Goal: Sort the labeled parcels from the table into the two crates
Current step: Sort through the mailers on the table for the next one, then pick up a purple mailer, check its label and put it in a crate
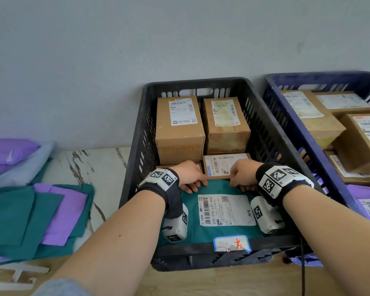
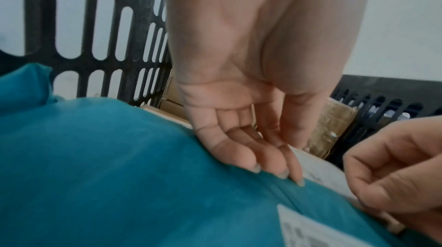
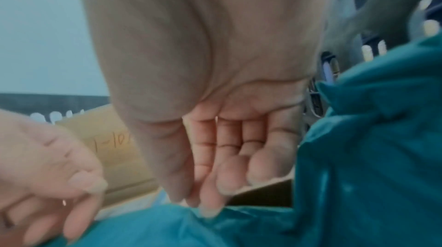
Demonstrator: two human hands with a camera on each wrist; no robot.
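Lying at the far left of the marble table (image 1: 107,167) is a loose heap of purple and teal mailer bags (image 1: 36,212). Beside it stands a black crate (image 1: 135,167) holding brown cardboard boxes (image 1: 179,129) at its far end and a teal parcel (image 1: 201,229) with a white shipping label (image 1: 225,210) at its near end. The left hand (image 1: 190,176) rests on the parcel's far edge, fingers nearly straight, fingertips pressing the plastic, gripping nothing. Next, the right hand (image 1: 242,175) touches the same edge with relaxed, extended fingers, also gripping nothing. Farthest right sits a blue crate (image 1: 286,86) with more labelled boxes and a purple parcel (image 1: 363,195).
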